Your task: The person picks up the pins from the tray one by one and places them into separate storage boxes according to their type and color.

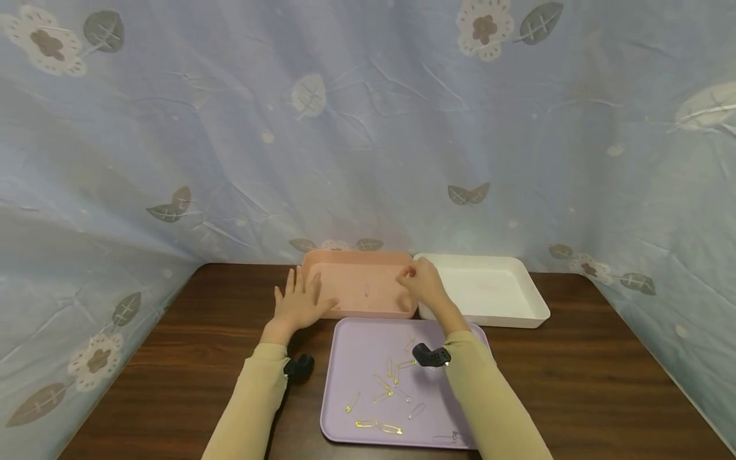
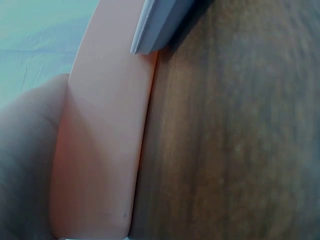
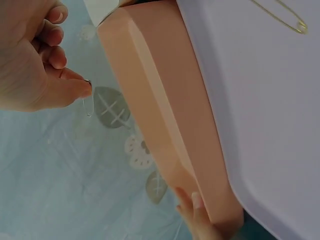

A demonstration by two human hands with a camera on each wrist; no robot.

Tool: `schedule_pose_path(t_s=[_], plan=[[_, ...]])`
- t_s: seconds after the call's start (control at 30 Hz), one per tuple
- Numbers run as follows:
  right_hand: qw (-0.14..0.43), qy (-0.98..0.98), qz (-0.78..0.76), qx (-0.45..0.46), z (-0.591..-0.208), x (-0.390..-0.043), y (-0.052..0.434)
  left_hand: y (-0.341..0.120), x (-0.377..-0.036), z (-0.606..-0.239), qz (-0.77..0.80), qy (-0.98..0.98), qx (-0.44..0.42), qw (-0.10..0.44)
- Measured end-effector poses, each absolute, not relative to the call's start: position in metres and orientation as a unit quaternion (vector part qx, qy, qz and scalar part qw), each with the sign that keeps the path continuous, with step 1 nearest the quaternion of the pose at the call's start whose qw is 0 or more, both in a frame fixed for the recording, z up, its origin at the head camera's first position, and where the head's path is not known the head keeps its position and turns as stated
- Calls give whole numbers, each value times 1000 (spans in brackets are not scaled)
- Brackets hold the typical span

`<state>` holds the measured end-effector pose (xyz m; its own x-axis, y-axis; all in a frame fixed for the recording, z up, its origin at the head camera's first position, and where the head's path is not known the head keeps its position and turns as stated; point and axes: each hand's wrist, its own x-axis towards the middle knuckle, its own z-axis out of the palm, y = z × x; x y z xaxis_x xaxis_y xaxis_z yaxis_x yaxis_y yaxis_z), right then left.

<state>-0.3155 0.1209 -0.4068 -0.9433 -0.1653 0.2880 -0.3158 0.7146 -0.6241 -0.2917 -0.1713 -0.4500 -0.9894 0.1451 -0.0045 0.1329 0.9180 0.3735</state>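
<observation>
So, closest to the camera were the sleeves, reaching in over the worktop. The right hand was up above the right end of the pink tray, close to where that met the white tray. Its thumb and a fingertip had a small safety pin in a pinch, other fingers curled in. The right wrist view showed it best: the pin stuck out past the thumb, and to me its long axis seemed to point toward the left hand, roughly along the pink tray's length. I'd say the relation that mattered was pin over tray: above it, not touching, with the right hand clearly the nearer of the 2.

The left hand had nothing in its grip, just fingers spread, touching the pink tray's left edge. A 2nd pin lay in that tray, between the 2 hands. The loose pins, gold and silver-ish, were scattered on the lilac tray, nearer the person than either hand.
</observation>
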Motion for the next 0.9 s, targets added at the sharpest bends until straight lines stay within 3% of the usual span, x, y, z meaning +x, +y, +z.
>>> schedule_pose_path(t_s=[0.4,0.9], plan=[[93,-937,322,100,-414,-340,111,-170,-294,-451,190,979,74,19],[93,-937,322,98,-408,-333,105,-170,-293,-448,192,979,73,15]])
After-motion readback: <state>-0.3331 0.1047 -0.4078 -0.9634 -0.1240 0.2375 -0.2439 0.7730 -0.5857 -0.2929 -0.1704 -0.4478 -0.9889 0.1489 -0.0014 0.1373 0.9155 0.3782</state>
